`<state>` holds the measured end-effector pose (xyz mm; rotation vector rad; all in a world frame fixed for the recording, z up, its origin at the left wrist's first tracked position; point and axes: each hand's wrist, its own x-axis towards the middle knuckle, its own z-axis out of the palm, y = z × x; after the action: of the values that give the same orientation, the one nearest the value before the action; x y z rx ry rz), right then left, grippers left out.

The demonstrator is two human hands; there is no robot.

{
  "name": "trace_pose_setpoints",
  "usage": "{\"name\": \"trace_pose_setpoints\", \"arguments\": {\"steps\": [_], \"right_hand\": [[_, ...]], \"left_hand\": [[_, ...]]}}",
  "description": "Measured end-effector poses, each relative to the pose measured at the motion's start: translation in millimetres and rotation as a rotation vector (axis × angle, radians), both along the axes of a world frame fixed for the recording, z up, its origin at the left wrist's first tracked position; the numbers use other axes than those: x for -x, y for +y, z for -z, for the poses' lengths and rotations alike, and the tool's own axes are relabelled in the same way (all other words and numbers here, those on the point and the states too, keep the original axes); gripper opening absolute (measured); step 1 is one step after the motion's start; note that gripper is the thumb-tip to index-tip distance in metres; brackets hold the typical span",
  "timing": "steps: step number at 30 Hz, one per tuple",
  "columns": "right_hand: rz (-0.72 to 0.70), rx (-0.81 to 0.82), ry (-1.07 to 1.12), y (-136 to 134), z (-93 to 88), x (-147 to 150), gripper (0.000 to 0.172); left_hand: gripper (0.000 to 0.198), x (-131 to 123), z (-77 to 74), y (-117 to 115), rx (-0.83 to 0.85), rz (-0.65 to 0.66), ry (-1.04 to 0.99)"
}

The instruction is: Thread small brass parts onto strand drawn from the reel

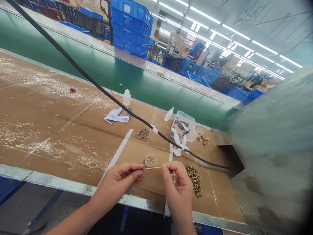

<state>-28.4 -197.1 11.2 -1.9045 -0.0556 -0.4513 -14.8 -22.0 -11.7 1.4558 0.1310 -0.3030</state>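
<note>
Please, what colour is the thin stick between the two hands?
The thin stick is pale yellowish tan; it shows in the head view.

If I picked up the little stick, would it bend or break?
The stick is probably stiff, since it runs straight out of the right hand's grip. It's very thin, so it's likely light, and might snap if bent hard.

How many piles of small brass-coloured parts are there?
3: large pile beside the right hand; small pile right of the clear plastic box; small blue-flecked pile left of it. More may be hidden.
</note>
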Motion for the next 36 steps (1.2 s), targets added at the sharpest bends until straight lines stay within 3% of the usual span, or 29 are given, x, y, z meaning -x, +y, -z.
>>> {"name": "trace_pose_setpoints", "arguments": {"steps": [13,18,25,36], "right_hand": [[-0.022,0.183,-0.047,4.9,-5.0,1.9,0.011],[-0.063,0.305,-0.176,7.3,-14.2,6.7,0.009],[-0.154,0.475,-0.363,8.1,-16.5,16.6,0.021],[0.025,0.245,-0.179,-0.7,-6.1,2.4,0.009]], "left_hand": [[0.023,0.4,-0.4,-0.8,-0.057,0.04,-0.067],[0.02,0.9,1.6,-1.4,-0.015,0.03,-0.107],[0.02,2.7,2.3,-0.5,-0.043,0.015,-0.11],[0.021,2.9,5.0,0.1,0.024,0.01,-0.042]]}}
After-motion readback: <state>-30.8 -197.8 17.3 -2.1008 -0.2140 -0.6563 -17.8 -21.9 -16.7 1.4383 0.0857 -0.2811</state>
